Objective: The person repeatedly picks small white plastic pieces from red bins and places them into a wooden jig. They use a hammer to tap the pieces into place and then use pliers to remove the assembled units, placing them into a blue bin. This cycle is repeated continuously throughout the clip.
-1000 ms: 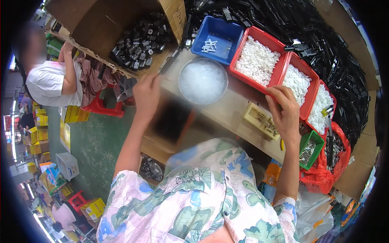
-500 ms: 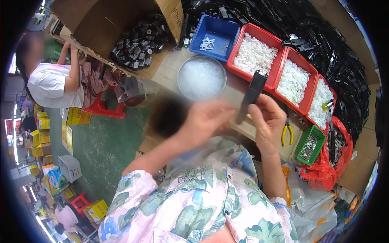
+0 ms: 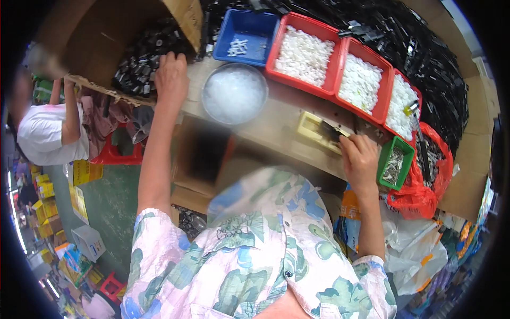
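"Where's the black part [image 3: 330, 129]?"
"On the cream fixture [image 3: 306, 128], by the table's [image 3: 279, 110] near edge; bare tabletop stretches left to the bowl [image 3: 234, 94]."
"Its long axis?"
"Roughly along that edge, right end in the right hand's [image 3: 362, 158] pinched fingertips."
"Left hand [image 3: 172, 78]?"
"At the carton's [image 3: 184, 20] right side, by dark pieces [image 3: 139, 72]; finger grip, can't tell."

A pale pink-and-white shirt [image 3: 265, 260] is worn, printed with green leaves [image 3: 238, 290], blue blotches [image 3: 303, 196] and dark script-like marks [image 3: 234, 228]. Small dark buttons [image 3: 288, 274] are set down its front, and the forearms [image 3: 154, 175] are left bare by its short sleeves [image 3: 154, 244].
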A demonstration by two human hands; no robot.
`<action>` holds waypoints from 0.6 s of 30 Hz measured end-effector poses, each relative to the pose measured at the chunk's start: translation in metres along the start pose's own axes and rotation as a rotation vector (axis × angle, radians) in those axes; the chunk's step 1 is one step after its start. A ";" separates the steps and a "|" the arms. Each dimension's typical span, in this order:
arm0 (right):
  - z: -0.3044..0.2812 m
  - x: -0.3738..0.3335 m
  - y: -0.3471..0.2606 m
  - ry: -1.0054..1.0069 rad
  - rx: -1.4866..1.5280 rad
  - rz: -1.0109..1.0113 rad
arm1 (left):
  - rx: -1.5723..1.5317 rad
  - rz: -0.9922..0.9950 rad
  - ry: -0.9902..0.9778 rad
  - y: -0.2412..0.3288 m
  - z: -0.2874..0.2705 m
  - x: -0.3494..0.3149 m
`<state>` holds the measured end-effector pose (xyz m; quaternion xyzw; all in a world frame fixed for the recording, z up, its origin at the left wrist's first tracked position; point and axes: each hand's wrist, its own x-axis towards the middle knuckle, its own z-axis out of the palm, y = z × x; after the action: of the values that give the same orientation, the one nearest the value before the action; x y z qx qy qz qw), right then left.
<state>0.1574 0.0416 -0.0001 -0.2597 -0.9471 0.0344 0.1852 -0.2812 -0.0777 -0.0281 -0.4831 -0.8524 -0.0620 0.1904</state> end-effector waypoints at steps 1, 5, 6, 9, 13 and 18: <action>0.002 0.000 0.001 -0.032 -0.028 -0.046 | 0.030 -0.014 -0.029 -0.002 0.002 0.002; 0.006 0.002 -0.006 -0.017 -0.088 -0.134 | 0.079 0.022 -0.050 -0.013 0.011 0.004; 0.008 0.004 -0.006 -0.015 -0.089 -0.147 | 0.105 0.028 -0.070 -0.013 0.011 0.003; 0.012 0.010 -0.012 -0.025 -0.097 -0.174 | 0.032 0.023 -0.052 -0.013 0.013 -0.005; 0.018 0.013 -0.014 -0.052 -0.079 -0.175 | -0.056 0.011 -0.100 -0.011 -0.001 -0.011; 0.012 0.021 -0.003 -0.088 0.192 -0.121 | -0.256 0.063 -0.031 -0.033 0.001 -0.017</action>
<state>0.1345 0.0498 -0.0040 -0.1815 -0.9606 0.1253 0.1690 -0.3016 -0.1090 -0.0329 -0.5309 -0.8247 -0.1568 0.1157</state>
